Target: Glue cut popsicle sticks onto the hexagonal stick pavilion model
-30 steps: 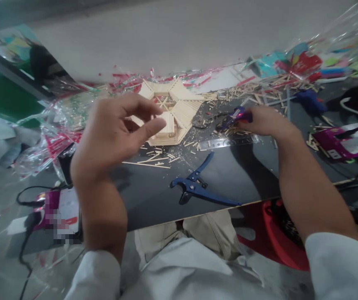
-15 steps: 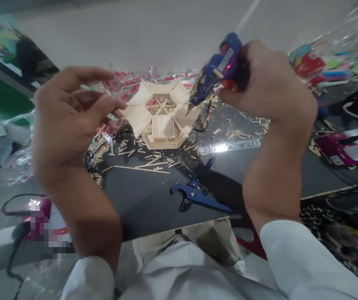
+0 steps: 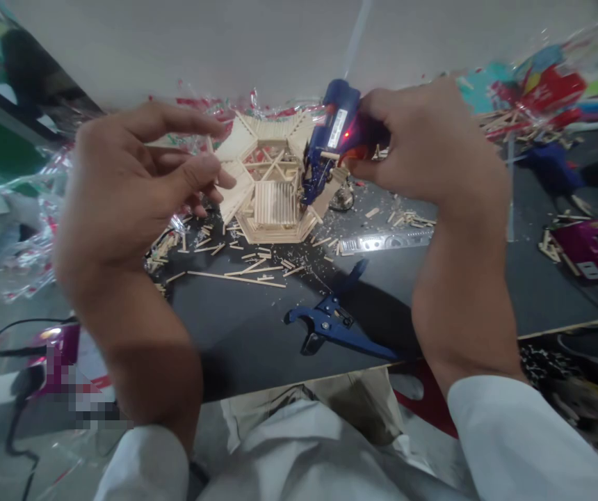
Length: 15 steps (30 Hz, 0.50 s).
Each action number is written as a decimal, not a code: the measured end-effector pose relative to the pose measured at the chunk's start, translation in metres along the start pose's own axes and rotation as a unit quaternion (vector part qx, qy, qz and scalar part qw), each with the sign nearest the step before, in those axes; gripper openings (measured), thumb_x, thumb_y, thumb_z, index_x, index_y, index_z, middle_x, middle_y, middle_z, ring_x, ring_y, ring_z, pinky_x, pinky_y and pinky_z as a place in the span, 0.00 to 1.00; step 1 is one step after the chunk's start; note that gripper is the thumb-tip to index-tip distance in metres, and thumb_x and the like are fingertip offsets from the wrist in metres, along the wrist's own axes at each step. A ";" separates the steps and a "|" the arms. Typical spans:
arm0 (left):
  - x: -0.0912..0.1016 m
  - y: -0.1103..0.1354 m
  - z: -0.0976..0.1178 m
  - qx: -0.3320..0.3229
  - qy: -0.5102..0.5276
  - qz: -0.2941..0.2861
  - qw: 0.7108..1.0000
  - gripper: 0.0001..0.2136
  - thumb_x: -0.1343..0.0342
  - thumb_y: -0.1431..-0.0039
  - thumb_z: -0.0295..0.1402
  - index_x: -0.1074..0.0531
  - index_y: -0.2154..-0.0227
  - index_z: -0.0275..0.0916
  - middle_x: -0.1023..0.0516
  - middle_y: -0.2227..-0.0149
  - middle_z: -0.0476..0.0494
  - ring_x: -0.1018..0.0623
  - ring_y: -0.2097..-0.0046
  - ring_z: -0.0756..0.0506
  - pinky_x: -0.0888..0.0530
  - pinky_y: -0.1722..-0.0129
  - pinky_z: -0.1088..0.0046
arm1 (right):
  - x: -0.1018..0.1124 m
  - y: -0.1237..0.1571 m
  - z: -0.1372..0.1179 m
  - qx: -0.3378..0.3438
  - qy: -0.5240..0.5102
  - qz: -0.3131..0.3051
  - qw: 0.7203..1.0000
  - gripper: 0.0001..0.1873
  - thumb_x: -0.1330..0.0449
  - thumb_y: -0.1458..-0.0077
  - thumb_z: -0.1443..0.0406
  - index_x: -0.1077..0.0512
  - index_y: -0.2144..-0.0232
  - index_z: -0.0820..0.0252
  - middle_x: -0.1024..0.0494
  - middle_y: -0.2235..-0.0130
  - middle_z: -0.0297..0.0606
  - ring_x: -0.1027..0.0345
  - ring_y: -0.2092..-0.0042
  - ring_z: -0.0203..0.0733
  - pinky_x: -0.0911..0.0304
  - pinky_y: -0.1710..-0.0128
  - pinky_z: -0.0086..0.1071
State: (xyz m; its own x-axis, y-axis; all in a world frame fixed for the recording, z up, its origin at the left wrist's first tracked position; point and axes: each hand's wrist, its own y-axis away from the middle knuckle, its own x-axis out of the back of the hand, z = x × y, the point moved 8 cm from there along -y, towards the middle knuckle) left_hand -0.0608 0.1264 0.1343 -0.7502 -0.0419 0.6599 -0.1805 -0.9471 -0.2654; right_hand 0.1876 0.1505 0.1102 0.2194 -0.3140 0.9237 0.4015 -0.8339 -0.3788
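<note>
Above a black worktable (image 3: 236,334), a right hand (image 3: 429,139) closes firmly around a blue hot glue gun (image 3: 333,142), its nozzle pointing down at the right edge of a hexagonal popsicle-stick model (image 3: 272,216). A left hand (image 3: 122,188) hangs half open, holding nothing, just beside the model. A blue pipe cutter (image 3: 330,323) and a steel ruler (image 3: 382,243) lie nearby.

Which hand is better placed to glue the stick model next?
Probably the right hand: it grips the blue hot glue gun, with the nozzle at the edge of the popsicle-stick model. The left hand holds nothing, its fingers just beside the model.
</note>
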 end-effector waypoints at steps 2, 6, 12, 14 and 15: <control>0.000 0.001 0.000 0.015 -0.015 -0.002 1.000 0.11 0.38 0.41 0.43 0.22 0.55 0.61 0.14 0.66 0.48 0.15 0.65 0.38 0.17 0.66 0.49 | -0.001 0.000 0.000 0.007 0.003 0.006 1.000 0.10 0.33 0.45 0.64 0.28 0.61 0.55 0.18 0.63 0.38 0.23 0.63 0.50 0.35 0.64 0.38; -0.002 0.002 0.001 0.022 -0.005 -0.004 1.000 0.12 0.38 0.45 0.43 0.22 0.57 0.63 0.14 0.67 0.49 0.14 0.62 0.34 0.18 0.68 0.48 | -0.004 0.000 0.002 -0.006 -0.001 -0.011 1.000 0.11 0.32 0.46 0.64 0.28 0.61 0.55 0.18 0.62 0.37 0.24 0.62 0.47 0.35 0.63 0.37; 0.001 0.004 0.007 -0.024 0.012 0.006 1.000 0.12 0.38 0.44 0.44 0.20 0.56 0.62 0.15 0.67 0.48 0.15 0.62 0.32 0.19 0.68 0.46 | -0.005 0.001 0.005 -0.030 -0.005 -0.021 0.999 0.10 0.33 0.47 0.63 0.28 0.62 0.53 0.19 0.64 0.36 0.25 0.63 0.47 0.35 0.64 0.37; 0.000 0.006 0.010 -0.034 0.012 0.002 0.999 0.12 0.39 0.43 0.44 0.20 0.55 0.62 0.15 0.67 0.47 0.15 0.60 0.31 0.20 0.68 0.46 | -0.005 0.000 0.005 -0.026 0.000 -0.020 0.999 0.11 0.33 0.48 0.63 0.29 0.63 0.53 0.20 0.64 0.35 0.25 0.64 0.47 0.36 0.66 0.36; 0.000 0.006 0.010 -0.031 0.007 0.004 0.999 0.12 0.39 0.42 0.45 0.20 0.55 0.62 0.15 0.66 0.46 0.15 0.59 0.31 0.20 0.68 0.46 | -0.005 0.000 0.005 -0.025 0.001 -0.021 0.999 0.11 0.33 0.48 0.63 0.29 0.63 0.53 0.20 0.64 0.35 0.25 0.64 0.47 0.36 0.66 0.36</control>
State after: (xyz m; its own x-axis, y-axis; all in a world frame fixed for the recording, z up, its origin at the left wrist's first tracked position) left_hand -0.0555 0.1172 0.1397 -0.7599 -0.0447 0.6485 -0.2130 -0.9254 -0.3134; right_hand 0.1906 0.1543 0.1050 0.2014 -0.2796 0.9387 0.3644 -0.8682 -0.3368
